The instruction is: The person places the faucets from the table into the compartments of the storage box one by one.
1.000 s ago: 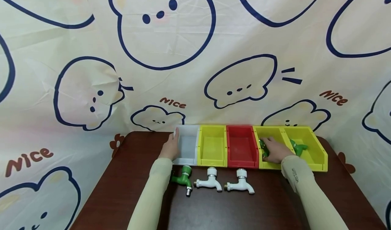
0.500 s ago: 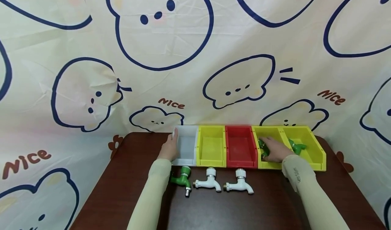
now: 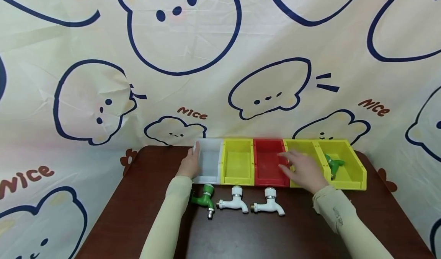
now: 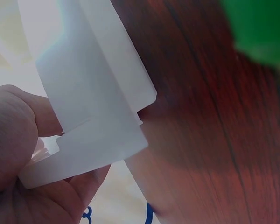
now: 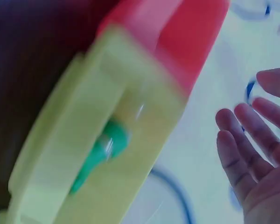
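In the head view my left hand grips the outer wall of the light grey bin at the left end of the row. The left wrist view shows its thumb and fingers around an edge of that bin. My right hand is over the fourth bin, a yellow one, its fingertips reaching above the red bin. Its fingers are spread and hold nothing. A green tap lies in the rightmost yellow bin; the right wrist view has a green tap inside a yellow bin, blurred.
On the brown table, in front of the bins, lie a green tap, a white tap and another white tap. Another yellow bin stands between the grey and red ones. A patterned cloth hangs behind.
My right hand has let go of the green tap in the fourth bin and lifted toward the left, its fingers spreading. My left hand stays on the grey bin.
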Demonstrator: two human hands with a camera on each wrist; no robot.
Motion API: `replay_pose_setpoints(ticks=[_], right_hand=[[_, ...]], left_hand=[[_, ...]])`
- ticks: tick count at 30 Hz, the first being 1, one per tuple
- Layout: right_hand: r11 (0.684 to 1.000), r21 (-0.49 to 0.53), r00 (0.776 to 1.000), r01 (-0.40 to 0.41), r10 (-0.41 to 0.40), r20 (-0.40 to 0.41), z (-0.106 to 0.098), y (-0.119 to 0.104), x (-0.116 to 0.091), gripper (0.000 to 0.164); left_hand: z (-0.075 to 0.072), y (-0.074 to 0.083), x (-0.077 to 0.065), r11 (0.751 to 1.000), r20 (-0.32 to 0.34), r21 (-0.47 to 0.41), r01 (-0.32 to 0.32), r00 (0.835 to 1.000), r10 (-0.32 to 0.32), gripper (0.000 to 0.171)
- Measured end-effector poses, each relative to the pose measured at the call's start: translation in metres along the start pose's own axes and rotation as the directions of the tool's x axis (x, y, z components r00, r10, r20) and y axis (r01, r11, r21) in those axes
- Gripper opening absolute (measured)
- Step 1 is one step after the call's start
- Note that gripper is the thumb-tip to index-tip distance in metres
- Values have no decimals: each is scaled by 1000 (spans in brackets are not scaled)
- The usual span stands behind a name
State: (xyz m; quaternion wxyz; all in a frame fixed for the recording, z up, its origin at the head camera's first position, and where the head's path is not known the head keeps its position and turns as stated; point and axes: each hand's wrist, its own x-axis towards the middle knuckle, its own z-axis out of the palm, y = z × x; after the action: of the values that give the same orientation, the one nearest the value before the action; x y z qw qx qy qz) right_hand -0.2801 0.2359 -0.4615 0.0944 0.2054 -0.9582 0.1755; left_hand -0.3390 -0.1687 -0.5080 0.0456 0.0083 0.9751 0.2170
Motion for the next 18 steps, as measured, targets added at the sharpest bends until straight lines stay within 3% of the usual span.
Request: replay_pose_setpoints(ticks=[5, 10, 14, 18], right_hand=[[987, -39, 982, 156, -151, 114, 24, -33, -19, 40], [978, -92, 946, 187, -154, 286, 40, -47, -33, 55], [969, -134, 938, 210, -160, 308, 49, -49, -37, 56], [950, -127, 924, 285, -237, 300, 53, -47, -38, 45]], left_hand=[[-1, 2, 1, 1000, 6, 0, 2, 1000, -2, 101], [-1, 2, 1, 1000, 11, -1, 1, 1000, -1, 102], [0, 1, 2, 1000, 5, -5, -9, 1000, 9, 101], [0, -1, 1, 1000, 7, -4, -5, 1000, 5, 100]])
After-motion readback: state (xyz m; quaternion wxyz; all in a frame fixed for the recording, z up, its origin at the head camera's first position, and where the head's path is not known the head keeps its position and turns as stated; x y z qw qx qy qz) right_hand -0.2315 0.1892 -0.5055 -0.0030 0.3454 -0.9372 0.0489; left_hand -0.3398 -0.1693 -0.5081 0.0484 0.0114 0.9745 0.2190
